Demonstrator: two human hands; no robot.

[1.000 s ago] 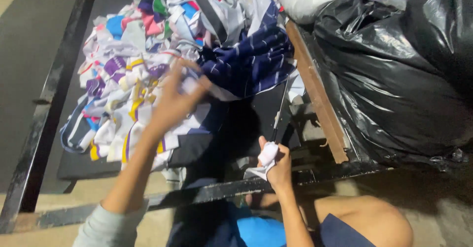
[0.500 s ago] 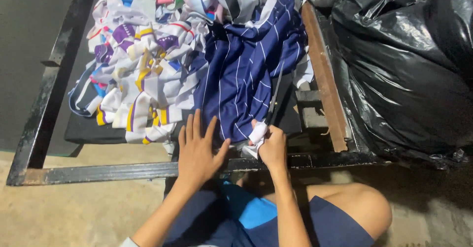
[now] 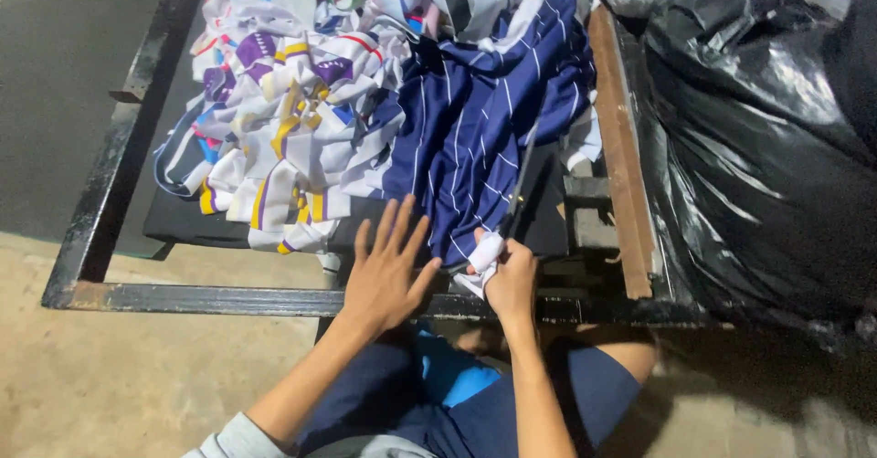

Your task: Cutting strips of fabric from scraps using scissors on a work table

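Head view, looking down: we see the left hand (image 3: 388, 271) at lower centre of the frame, fingers spread wide and flat, palm down, gripping nothing; its fingertips rest on the near edge of the navy striped cloth (image 3: 484, 129) and on the dark surface beneath it. Just to its right, the right hand (image 3: 512, 280) is closed in a fist around a small white scrap of fabric (image 3: 480, 262), which protrudes from the left side of the fist. From the top of the same fist a pair of dark scissors (image 3: 521, 184) runs upward and slightly right, lying across the navy striped cloth; we cannot tell whether the blades are parted. The navy striped cloth hangs from upper centre of the frame down toward both hands. To its left, filling the upper left and centre, lies a pile of white fabric pieces (image 3: 283, 129) printed with purple, yellow and blue. All cloth rests on a black metal frame (image 3: 183, 298) whose near rail crosses the lower part of the frame from left to right, under both wrists. A wooden bar (image 3: 621, 157) borders the cloth on the right, and beyond it a black plastic bag (image 3: 758, 147) occupies the right side. Bare concrete floor (image 3: 137, 385) lies at lower left.
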